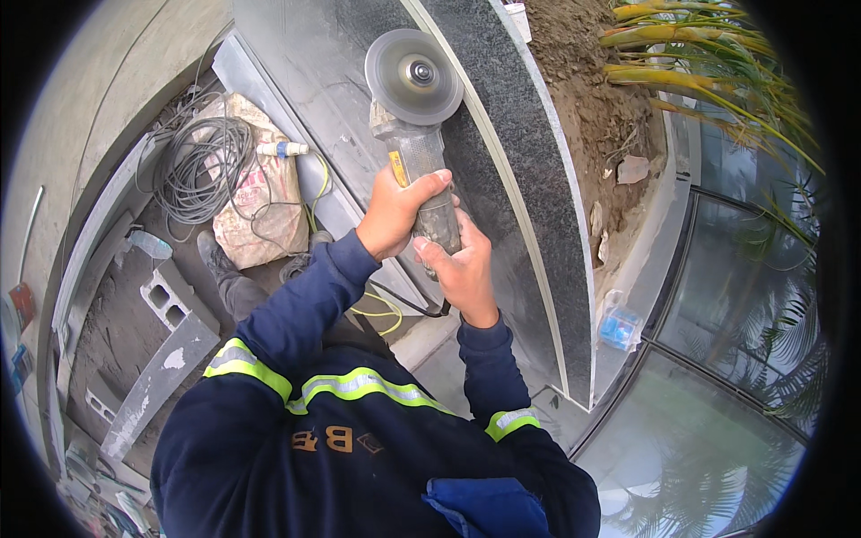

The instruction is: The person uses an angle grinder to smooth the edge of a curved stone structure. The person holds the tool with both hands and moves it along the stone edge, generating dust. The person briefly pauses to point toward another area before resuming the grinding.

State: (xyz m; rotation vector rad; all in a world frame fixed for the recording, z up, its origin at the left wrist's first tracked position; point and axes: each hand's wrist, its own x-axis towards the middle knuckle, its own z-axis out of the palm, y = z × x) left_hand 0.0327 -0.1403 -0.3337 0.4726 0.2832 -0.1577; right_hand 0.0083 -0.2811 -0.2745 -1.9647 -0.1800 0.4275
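Speckled stone slab (543, 179); left grip (399, 213), right grip (465, 269) wrapped round angle grinder (420, 154).

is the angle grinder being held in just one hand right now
No, the left hand and the right hand are both wrapped around the body of the angle grinder.

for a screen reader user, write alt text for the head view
The person's left hand and right hand grip an angle grinder, its round disc over a dusty grey slab. To the left, coiled grey cable lies partly on a pale sack.
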